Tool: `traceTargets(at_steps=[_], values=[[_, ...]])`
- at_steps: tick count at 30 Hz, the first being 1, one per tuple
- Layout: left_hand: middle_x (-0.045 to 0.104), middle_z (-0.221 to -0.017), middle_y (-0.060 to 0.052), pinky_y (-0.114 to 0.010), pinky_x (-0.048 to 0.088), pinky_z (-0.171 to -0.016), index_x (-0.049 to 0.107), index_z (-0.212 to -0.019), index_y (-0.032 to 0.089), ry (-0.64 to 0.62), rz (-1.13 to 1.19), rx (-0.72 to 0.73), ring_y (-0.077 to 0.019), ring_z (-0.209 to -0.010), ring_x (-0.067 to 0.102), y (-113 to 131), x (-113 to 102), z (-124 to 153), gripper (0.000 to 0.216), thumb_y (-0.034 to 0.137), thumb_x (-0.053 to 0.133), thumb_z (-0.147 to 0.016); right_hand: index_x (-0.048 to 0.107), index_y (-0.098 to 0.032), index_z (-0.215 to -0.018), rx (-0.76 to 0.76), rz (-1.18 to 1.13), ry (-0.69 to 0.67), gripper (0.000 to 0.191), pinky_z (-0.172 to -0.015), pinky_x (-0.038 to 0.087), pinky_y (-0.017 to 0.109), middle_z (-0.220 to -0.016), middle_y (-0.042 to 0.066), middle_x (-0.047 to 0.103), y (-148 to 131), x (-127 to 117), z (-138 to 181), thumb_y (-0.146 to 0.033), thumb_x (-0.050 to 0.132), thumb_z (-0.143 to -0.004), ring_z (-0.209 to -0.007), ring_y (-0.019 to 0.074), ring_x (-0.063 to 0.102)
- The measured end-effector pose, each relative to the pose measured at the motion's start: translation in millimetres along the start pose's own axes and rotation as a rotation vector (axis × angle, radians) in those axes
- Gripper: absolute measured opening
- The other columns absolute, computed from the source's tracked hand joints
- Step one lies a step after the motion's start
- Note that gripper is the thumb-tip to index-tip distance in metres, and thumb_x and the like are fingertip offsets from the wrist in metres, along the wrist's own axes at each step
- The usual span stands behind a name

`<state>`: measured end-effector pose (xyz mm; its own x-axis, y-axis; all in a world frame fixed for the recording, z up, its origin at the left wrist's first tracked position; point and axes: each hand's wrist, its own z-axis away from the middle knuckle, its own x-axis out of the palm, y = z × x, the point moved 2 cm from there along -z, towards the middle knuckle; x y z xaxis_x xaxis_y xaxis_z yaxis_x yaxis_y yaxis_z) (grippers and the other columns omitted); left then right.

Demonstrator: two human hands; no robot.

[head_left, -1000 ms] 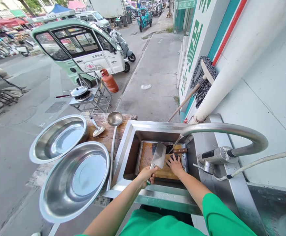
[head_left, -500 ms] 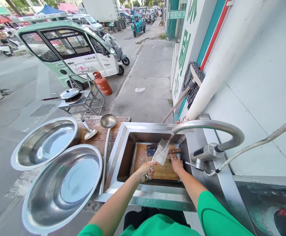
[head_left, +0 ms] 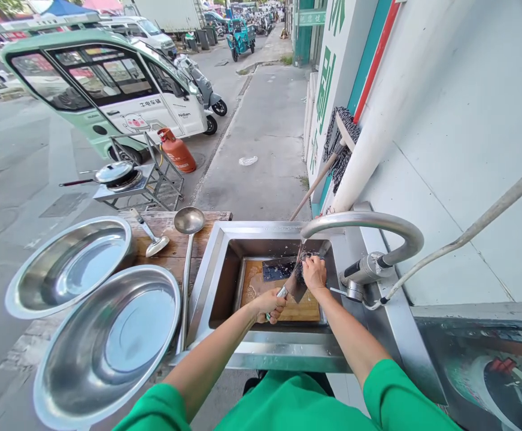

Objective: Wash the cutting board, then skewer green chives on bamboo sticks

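My left hand (head_left: 270, 305) is closed around the handle of a metal spatula (head_left: 296, 287), its flat blade tilted over the sink (head_left: 222, 287). Water from the curved faucet (head_left: 369, 221) runs onto the blade and splashes. At the blade's right edge is my right hand (head_left: 313, 272), fingers curled; whatever they hold is hidden. Below, a wooden cutting board (head_left: 254, 287) lies in the sink. On it rests a knife with a broad dark blade (head_left: 275, 270), its handle hidden behind the spatula and my right hand.
Left of the sink, a wooden table (head_left: 207, 230) carries a long ladle (head_left: 186, 281), a smaller utensil (head_left: 153, 242) and two metal basins (head_left: 108, 335). The faucet lever (head_left: 339, 291) is close to my right wrist. Beyond stand a pan (head_left: 115, 173) on a burner and a gas cylinder (head_left: 178, 151).
My right hand has risen from beside the knife handle to the spatula blade. The spatula has turned under the stream, and water now splashes around it. The view has shifted slightly.
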<state>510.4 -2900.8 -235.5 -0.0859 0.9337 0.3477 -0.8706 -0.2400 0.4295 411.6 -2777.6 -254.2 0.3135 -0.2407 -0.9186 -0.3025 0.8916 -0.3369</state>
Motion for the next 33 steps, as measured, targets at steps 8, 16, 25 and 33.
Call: traceTargets(at_steps=[8, 16, 25, 33], values=[[0.028, -0.046, 0.014, -0.016, 0.025, -0.043, 0.038, -0.085, 0.026, 0.007, -0.046, -0.007, -0.0033, -0.033, 0.022, 9, -8, 18, 0.031, 0.011, 0.058, -0.066, 0.065, -0.018, -0.109, -0.014, 0.021, -0.010, 0.035, -0.082, 0.035, 0.033, -0.108, 0.011, 0.056, -10, 2, 4, -0.030, 0.035, -0.097, -0.098, 0.0234, 0.045], [0.031, -0.049, 0.012, -0.016, 0.022, -0.041, 0.040, -0.083, 0.025, -0.063, 0.038, 0.073, -0.0037, -0.035, 0.026, 14, -4, 30, 0.030, 0.008, 0.059, -0.067, 0.068, -0.010, -0.099, -0.039, 0.078, 0.129, 0.040, -0.072, 0.035, 0.035, -0.107, 0.018, 0.057, -13, -1, -3, -0.029, 0.033, -0.097, -0.092, 0.0258, 0.046], [0.029, -0.044, 0.012, -0.016, 0.022, -0.040, 0.036, -0.080, 0.025, -0.163, 0.018, 0.069, -0.0050, -0.031, 0.025, 4, -8, 31, 0.034, 0.002, 0.054, -0.063, 0.071, -0.013, -0.097, -0.130, 0.074, 0.255, 0.037, -0.072, 0.041, 0.039, -0.103, 0.016, 0.061, -20, 4, 1, -0.034, 0.040, -0.093, -0.089, 0.0288, 0.050], [0.037, -0.050, 0.010, -0.020, 0.035, -0.046, 0.048, -0.088, 0.024, 0.101, -0.443, 0.122, -0.0076, -0.038, 0.037, -5, -36, 41, 0.017, 0.021, 0.059, -0.076, 0.072, -0.018, -0.087, 0.187, -0.121, 0.071, 0.041, -0.068, 0.039, 0.040, -0.102, 0.017, 0.060, 17, 7, -50, -0.035, 0.035, -0.089, -0.088, 0.0307, 0.054]])
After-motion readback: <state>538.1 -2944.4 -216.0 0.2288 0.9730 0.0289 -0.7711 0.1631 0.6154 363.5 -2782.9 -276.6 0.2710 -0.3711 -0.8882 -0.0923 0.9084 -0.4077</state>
